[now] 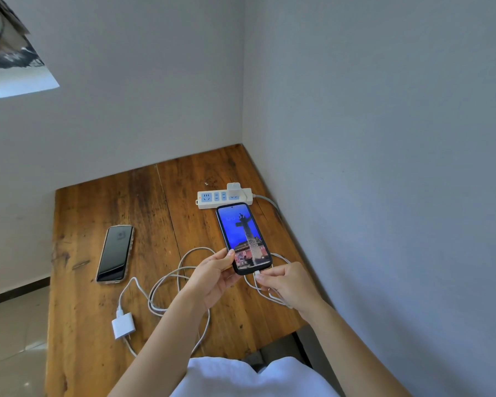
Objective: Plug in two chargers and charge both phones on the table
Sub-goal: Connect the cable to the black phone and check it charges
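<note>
A phone with a lit blue screen is held above the wooden table. My left hand grips its lower left edge. My right hand pinches a white cable connector at the phone's bottom port. A white charger sits plugged into the white power strip by the far wall. A second white charger lies unplugged near the front left, its cable looping across the table. A second phone with a dark screen lies flat on the left.
The table stands in a corner, with walls behind and to the right. The power strip's grey cord runs off along the right wall. A tiled floor lies left of the table edge.
</note>
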Demonstrator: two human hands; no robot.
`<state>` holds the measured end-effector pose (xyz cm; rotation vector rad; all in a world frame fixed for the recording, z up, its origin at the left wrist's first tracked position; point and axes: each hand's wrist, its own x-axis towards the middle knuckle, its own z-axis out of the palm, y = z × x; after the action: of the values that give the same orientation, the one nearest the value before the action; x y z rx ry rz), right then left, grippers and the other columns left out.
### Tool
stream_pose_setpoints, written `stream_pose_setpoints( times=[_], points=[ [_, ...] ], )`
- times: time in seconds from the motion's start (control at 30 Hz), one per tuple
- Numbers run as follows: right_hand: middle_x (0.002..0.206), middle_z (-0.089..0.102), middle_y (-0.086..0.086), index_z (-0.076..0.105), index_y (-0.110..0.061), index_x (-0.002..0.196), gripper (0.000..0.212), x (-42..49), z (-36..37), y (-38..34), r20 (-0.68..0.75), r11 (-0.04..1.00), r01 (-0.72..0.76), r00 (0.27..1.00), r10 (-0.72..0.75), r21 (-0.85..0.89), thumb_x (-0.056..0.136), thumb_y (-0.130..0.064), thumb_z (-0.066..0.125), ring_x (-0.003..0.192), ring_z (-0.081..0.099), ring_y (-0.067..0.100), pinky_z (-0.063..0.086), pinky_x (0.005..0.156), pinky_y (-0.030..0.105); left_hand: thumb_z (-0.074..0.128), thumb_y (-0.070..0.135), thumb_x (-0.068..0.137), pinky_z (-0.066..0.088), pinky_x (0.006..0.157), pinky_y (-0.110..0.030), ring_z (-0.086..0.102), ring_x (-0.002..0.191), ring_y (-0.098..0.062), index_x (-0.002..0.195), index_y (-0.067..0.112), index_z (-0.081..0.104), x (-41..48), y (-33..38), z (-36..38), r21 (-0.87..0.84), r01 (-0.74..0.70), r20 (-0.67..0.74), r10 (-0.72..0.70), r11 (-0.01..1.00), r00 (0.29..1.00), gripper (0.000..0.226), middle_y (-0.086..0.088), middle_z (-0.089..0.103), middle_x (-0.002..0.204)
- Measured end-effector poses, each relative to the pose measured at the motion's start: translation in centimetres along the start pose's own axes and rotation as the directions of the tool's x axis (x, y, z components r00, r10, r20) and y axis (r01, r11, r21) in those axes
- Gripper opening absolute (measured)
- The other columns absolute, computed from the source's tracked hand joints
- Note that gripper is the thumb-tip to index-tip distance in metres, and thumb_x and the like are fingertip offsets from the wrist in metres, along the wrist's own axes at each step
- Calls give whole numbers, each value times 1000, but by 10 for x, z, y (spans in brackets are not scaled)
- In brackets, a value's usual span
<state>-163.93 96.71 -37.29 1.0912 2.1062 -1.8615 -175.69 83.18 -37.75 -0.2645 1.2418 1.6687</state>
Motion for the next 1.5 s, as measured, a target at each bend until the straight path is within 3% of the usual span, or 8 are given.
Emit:
stream_pose_setpoints(
  times=[0.3,0.57,1.07,1.3,1.5],
  points=[
    [90,76,-3,76,-15,100,22,-1,-3,2,18,1000,2,1000,-2,-3,84,-29,70,85,70,10,55,76,21,54,18,95,57,60,-24,72,87,-14,118,13,61,0,-3,2,-11,-2,-14,2,1000,1000,24,-10,71,109],
    [89,76,-5,76,-17,98,19,1,-6,4,22,1000,-7,1000,6,18,84,-30,71,84,71,9,54,67,16,55,20,94,58,59,-23,65,101,-20,126,11,55,-1,-4,8,-24,-2,-34,1,1000,999,34,-13,63,122],
    [80,75,-6,76,-20,86,13,0,-6,3,-3,1000,-2,1000,2,14,84,-32,71,78,70,8,49,60,12,55,19,94,58,59,-23,68,96,-18,122,12,56,0,-3,8,-24,-4,-40,3,1000,999,29,-11,66,115],
    [85,74,-5,76,-17,89,14,1,-1,11,-9,1000,28,1000,-28,14,85,-28,69,82,70,10,56,73,22,56,16,93,60,63,-26,69,97,-21,118,11,59,2,0,7,37,11,-45,-9,999,999,26,-12,67,114],
    [80,75,-9,75,-25,80,8,1,-2,8,-28,999,25,999,-24,41,84,-30,70,80,70,6,50,58,10,57,18,92,61,69,-28,67,105,-22,120,11,58,3,2,8,23,8,-44,-7,1000,999,29,-13,66,117]
  ],
)
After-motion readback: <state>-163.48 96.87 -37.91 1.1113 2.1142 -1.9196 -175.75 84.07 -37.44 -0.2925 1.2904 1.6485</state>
